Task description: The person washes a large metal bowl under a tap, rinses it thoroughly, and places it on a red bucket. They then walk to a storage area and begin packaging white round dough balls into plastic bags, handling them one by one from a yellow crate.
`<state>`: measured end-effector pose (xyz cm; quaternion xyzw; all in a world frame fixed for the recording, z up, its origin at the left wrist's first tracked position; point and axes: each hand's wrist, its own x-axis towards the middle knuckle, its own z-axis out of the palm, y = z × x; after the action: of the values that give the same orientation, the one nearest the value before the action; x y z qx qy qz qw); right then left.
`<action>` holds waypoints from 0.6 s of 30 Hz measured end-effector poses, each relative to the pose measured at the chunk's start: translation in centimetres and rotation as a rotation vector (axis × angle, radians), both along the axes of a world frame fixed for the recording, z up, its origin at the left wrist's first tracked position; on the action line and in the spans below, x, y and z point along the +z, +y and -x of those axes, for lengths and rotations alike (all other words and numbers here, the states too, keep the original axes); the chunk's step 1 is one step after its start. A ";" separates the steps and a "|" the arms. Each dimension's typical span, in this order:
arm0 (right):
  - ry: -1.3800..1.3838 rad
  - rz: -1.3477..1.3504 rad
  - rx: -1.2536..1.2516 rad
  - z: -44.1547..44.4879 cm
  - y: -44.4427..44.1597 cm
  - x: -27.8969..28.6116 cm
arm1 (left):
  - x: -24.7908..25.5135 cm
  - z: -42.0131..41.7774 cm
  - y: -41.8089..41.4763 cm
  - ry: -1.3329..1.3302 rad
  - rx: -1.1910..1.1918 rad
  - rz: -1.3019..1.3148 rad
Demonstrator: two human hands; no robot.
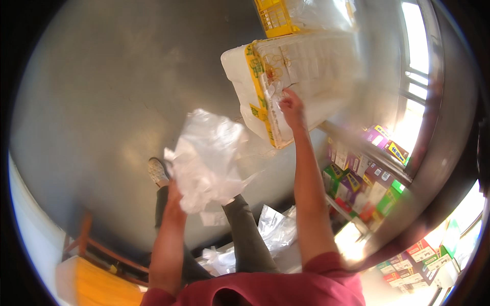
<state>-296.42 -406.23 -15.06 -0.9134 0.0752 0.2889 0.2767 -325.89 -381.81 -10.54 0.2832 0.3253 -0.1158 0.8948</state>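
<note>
A bunched clear plastic bag (210, 153) with whitish contents hangs in front of my legs. My left hand (177, 195) holds its near left side, the fingers mostly hidden by the plastic. My right hand (291, 105) is over the near left part of a white foam box (245, 95) edged with yellow printed tape. Its fingers are bent close to thin yellowish rubber bands (273, 67) and scraps of clear plastic in the box. Whether the fingertips pinch one of these cannot be told.
A yellow plastic crate (275, 19) with clear plastic in it stands beyond the foam box. Colourful cartons (360, 172) are stacked at right behind a metal rail. More clear bags (275, 229) lie by my legs. An orange-brown wooden frame (86, 239) stands at lower left.
</note>
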 end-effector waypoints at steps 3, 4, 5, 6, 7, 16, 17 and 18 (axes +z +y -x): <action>-0.103 0.344 0.467 -0.2 -0.7 -7.2 | -1.2 4.3 0.6 0.251 0.154 0.234; -0.110 0.502 0.588 -1.1 -1.2 -9.3 | -1.8 5.2 0.6 0.290 0.192 0.285; -0.121 0.661 0.703 -2.1 -2.0 -11.3 | -2.4 5.7 0.4 0.319 0.216 0.326; -0.108 0.815 0.824 -2.6 -3.3 -13.2 | -2.7 6.0 0.4 0.342 0.230 0.362; -0.118 0.726 0.775 -3.4 -4.1 -13.5 | -2.9 6.4 0.2 0.362 0.251 0.384; -0.697 0.328 0.107 -5.5 -4.8 3.3 | 0.3 5.8 0.3 0.379 0.303 0.472; -0.640 0.271 0.002 -4.3 -5.8 3.3 | 1.5 5.2 0.6 0.374 0.290 0.465; -0.573 0.203 -0.089 -2.6 -5.5 3.7 | 2.7 5.0 1.0 0.376 0.295 0.455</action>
<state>-293.83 -411.76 -11.39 -0.9765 0.0623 -0.0016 0.2063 -330.92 -380.85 -7.87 -0.0002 0.4880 -0.1050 0.8665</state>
